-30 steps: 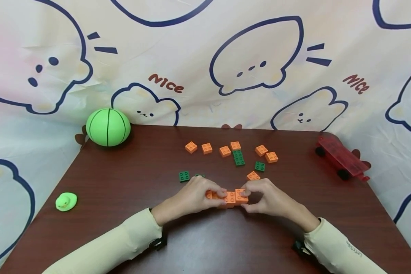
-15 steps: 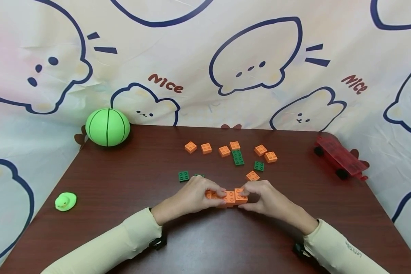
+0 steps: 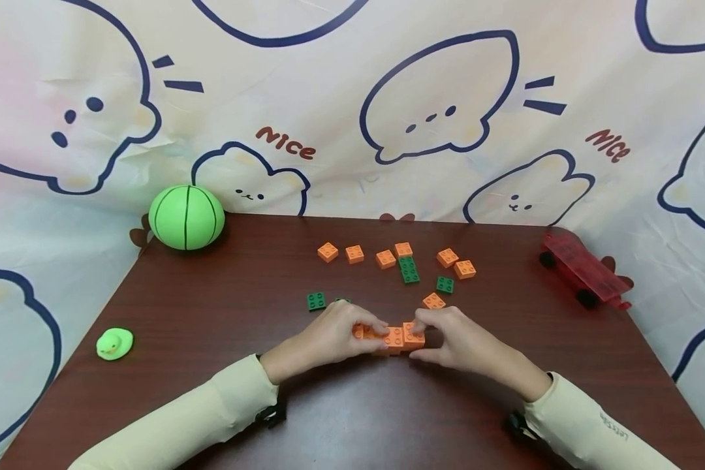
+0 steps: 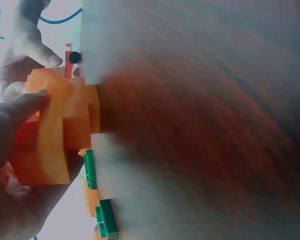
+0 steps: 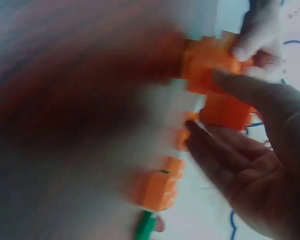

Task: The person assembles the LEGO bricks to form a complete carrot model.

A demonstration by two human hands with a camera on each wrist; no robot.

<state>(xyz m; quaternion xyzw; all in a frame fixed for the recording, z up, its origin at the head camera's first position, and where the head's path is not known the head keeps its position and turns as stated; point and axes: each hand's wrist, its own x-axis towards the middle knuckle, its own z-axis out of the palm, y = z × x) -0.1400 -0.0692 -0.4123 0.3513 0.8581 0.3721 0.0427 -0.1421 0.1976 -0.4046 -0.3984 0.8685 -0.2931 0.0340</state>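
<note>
A stepped assembly of orange building bricks (image 3: 393,337), stud-topped, is held between both hands over the near middle of the table. My left hand (image 3: 331,337) pinches its left end, thumb in front and fingers behind, covering part of it. At the right end my right hand (image 3: 461,341) grips the highest orange brick (image 3: 414,334) between thumb and index finger. In the left wrist view the orange assembly (image 4: 55,125) shows a lower brick under its middle. The right wrist view has my right thumb against the orange assembly (image 5: 215,75).
Loose orange bricks (image 3: 385,259) lie behind the hands with a few green ones (image 3: 444,284), one partly hidden by the left hand. A green ball (image 3: 187,217) is back left, a toy duck (image 3: 114,343) at left. A red toy skateboard (image 3: 584,271) rests at right on the brown table (image 3: 352,418).
Both hands keep hold of the orange assembly in nearly the same place. The right hand shifts only slightly, and the loose bricks stay put.
</note>
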